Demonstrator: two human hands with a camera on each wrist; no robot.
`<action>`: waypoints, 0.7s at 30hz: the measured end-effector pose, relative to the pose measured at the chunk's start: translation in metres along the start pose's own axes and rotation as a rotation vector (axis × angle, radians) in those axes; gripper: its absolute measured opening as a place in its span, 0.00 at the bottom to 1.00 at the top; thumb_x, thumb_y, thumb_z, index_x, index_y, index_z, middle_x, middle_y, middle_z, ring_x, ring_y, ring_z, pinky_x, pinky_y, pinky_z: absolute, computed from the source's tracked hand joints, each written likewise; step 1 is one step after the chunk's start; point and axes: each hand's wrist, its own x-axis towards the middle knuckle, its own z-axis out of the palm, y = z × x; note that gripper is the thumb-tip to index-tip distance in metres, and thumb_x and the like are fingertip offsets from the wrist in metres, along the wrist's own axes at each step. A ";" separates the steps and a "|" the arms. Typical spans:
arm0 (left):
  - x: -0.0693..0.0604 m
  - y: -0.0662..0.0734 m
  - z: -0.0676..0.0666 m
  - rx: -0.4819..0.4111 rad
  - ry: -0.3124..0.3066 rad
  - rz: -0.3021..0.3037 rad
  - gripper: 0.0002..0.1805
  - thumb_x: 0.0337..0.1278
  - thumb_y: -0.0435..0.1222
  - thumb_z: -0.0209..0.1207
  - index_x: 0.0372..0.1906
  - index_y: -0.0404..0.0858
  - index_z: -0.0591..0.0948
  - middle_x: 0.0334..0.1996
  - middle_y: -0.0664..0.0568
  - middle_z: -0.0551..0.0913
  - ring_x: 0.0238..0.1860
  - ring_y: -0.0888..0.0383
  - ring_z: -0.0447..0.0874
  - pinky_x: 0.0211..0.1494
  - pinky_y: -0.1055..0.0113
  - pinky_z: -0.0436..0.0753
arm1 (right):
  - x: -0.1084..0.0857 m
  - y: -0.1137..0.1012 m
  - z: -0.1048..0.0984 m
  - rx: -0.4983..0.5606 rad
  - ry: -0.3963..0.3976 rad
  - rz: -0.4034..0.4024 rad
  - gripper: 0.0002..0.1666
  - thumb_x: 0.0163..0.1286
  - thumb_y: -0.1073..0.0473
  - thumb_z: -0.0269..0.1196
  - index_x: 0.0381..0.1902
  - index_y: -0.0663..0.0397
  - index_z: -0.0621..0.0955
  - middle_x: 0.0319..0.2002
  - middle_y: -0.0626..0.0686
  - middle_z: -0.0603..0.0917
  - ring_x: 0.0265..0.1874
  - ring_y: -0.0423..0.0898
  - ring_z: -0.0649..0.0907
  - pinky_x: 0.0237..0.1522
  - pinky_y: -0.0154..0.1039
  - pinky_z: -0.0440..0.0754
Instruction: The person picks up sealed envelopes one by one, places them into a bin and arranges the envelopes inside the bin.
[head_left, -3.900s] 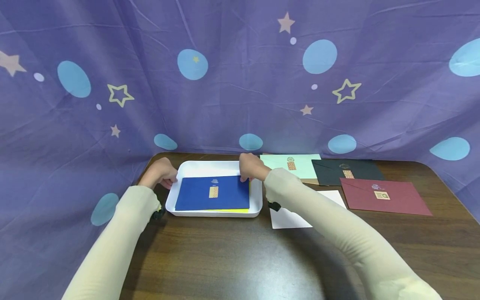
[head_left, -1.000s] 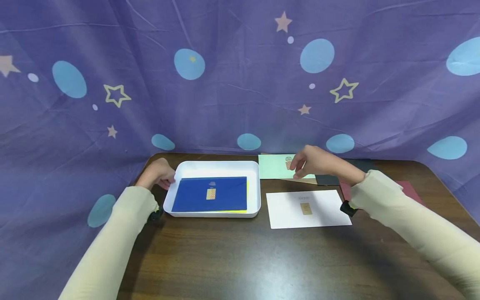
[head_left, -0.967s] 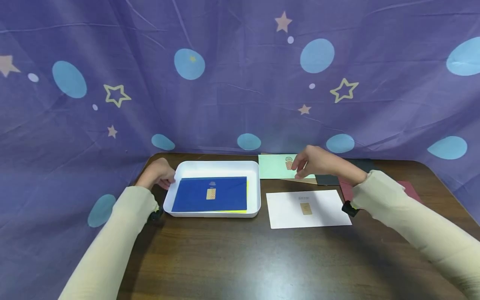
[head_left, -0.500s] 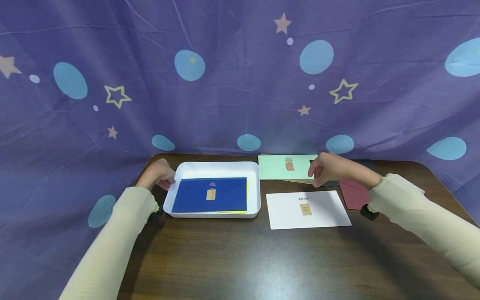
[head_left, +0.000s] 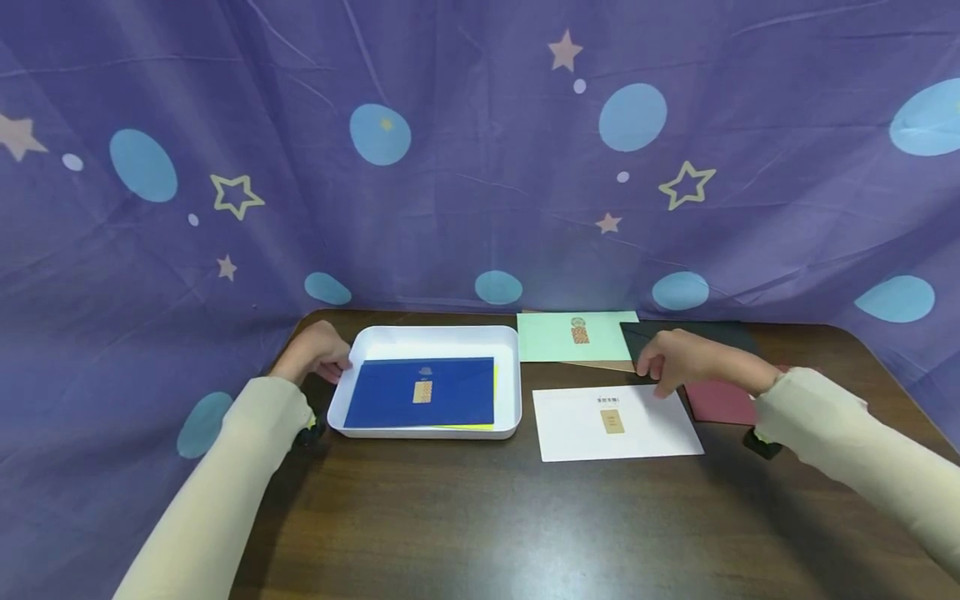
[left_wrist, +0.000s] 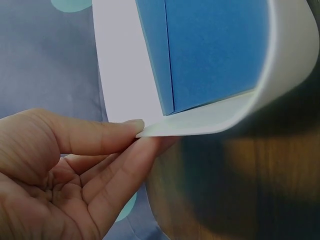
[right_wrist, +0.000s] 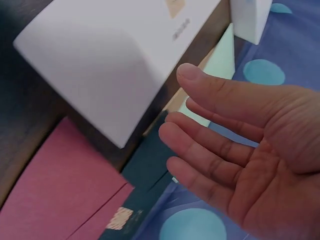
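My left hand (head_left: 317, 350) pinches the left rim of a white tray (head_left: 420, 333) between thumb and fingers; in the left wrist view the thumb (left_wrist: 100, 135) lies on top of the rim. Inside the tray lies a blue envelope (head_left: 457, 392), with a yellow edge showing beneath it. Over the far right corner of a white envelope (head_left: 570, 425) hovers my right hand (head_left: 686, 360), fingers bent loosely. In the right wrist view, thumb and fingers stand apart with nothing between them, above the white envelope (right_wrist: 100, 75) and dark green envelope (right_wrist: 145, 160).
Behind the white envelope, a mint green envelope (head_left: 543, 337) overlaps a tan one (head_left: 600, 365). A dark green envelope (head_left: 712, 333) and a maroon envelope (head_left: 720, 404) lie to the right, partly hidden by my right arm. A patterned purple cloth (head_left: 450, 217) hangs behind the table (head_left: 420, 517).
My right hand has left the tray's right side and moved right, then lower and nearer, to the white envelope's far corner. The left hand stays at the tray rim.
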 end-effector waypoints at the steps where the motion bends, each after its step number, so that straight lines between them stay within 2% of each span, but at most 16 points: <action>1: 0.000 0.000 0.000 -0.006 0.002 0.002 0.07 0.55 0.19 0.57 0.25 0.29 0.75 0.20 0.48 0.76 0.17 0.60 0.81 0.27 0.69 0.90 | 0.000 0.002 0.001 -0.005 -0.001 0.004 0.22 0.50 0.70 0.77 0.45 0.67 0.85 0.36 0.56 0.87 0.35 0.45 0.83 0.34 0.36 0.86; 9: -0.001 0.001 0.000 0.008 0.021 0.004 0.06 0.53 0.19 0.59 0.25 0.28 0.76 0.21 0.47 0.76 0.18 0.59 0.81 0.28 0.67 0.91 | -0.004 0.016 0.009 -0.071 0.022 -0.019 0.25 0.46 0.67 0.81 0.44 0.66 0.85 0.36 0.57 0.88 0.36 0.49 0.85 0.34 0.40 0.88; 14: -0.003 0.002 0.001 0.008 0.029 -0.002 0.07 0.53 0.19 0.60 0.26 0.29 0.76 0.21 0.47 0.76 0.17 0.60 0.81 0.29 0.67 0.91 | -0.003 0.022 0.012 -0.090 0.019 0.010 0.28 0.46 0.66 0.81 0.46 0.66 0.85 0.38 0.59 0.87 0.37 0.50 0.84 0.35 0.41 0.88; 21: -0.003 0.000 -0.001 -0.054 0.026 -0.005 0.09 0.53 0.19 0.61 0.27 0.29 0.73 0.21 0.47 0.77 0.18 0.59 0.80 0.29 0.68 0.91 | -0.003 0.025 0.015 -0.084 -0.011 0.055 0.30 0.47 0.65 0.81 0.50 0.64 0.84 0.41 0.60 0.85 0.39 0.51 0.83 0.37 0.43 0.88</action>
